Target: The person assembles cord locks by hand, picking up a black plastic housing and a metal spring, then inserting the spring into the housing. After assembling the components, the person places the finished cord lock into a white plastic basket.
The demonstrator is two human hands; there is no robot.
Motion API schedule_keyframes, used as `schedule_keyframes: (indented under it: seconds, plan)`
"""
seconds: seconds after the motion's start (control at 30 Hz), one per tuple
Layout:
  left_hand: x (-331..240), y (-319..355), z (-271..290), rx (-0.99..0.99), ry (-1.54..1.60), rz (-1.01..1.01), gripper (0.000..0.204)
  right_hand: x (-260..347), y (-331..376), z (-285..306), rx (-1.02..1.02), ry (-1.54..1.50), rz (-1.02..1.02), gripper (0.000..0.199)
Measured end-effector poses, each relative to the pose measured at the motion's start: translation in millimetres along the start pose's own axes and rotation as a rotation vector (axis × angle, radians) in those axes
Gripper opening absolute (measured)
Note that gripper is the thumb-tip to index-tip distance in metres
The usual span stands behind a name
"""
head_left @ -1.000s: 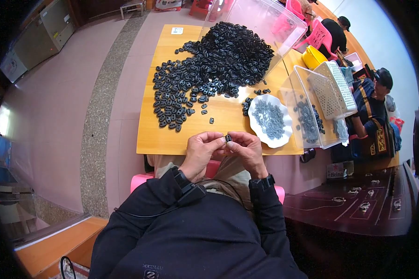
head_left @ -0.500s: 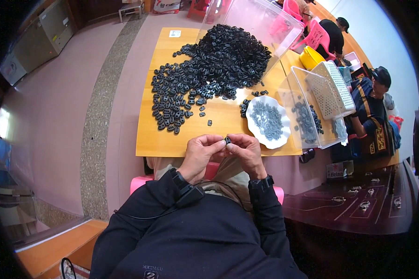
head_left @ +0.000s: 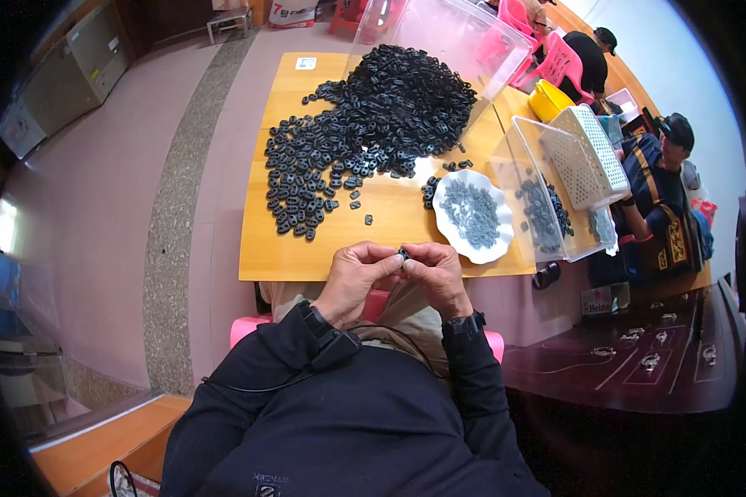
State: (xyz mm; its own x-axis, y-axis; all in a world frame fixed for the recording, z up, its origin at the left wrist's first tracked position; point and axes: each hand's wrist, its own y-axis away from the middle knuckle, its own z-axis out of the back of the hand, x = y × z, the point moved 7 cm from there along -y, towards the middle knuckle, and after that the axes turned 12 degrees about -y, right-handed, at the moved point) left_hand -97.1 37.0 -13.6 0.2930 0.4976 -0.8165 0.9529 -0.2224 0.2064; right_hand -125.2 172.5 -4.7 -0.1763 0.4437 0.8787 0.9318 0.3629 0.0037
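Between my fingertips, at the table's near edge, is a small black two-hole plastic piece (head_left: 404, 253), mostly covered by the fingers. My left hand (head_left: 355, 277) pinches it from one side with thumb and forefinger. From the other side my right hand (head_left: 437, 277) closes on it the same way, the two thumbs nearly meeting. A large heap of similar black plastic pieces (head_left: 410, 95) spreads over the table, with a single loose piece (head_left: 368, 219) nearest my hands. Right of my right hand stands a white wavy-rimmed plate (head_left: 497, 250) holding many small greyish translucent parts (head_left: 472, 213).
A clear bin (head_left: 506, 62) lies at the heap's far side. To the right, another clear box (head_left: 518, 145) contains black pieces, beside a white perforated basket (head_left: 593, 157) and a yellow bowl (head_left: 549, 101). A person in a dark cap (head_left: 678, 131) sits at the right.
The view has shifted slightly. Both hands stay together at the table edge, still pinching the black plastic piece, which the fingers now cover a little more.
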Motion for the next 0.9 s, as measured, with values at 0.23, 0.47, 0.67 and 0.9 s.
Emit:
schedule_keyframes:
  seconds: [0.23,0.47,0.67,0.9]
  plan:
    - [-8.2,0.1,-2.0,-0.008,-0.083,-0.071,0.008,0.7,0.7,-6.6,0.019,-0.107,-0.072,0.025]
    - [-11.7,-1.2,3.0,-0.066,-0.144,-0.141,0.008,11.1,1.1,-11.8,-0.021,-0.015,-0.068,0.024]
    - [-10.3,-0.4,1.4,-0.069,-0.124,-0.092,0.009,13.1,1.4,-5.7,-0.014,0.121,-0.030,0.019]
    - [-5.8,-0.4,-1.6,-0.002,-0.140,-0.098,0.010,16.0,4.0,-11.6,0.031,0.038,-0.008,0.018]
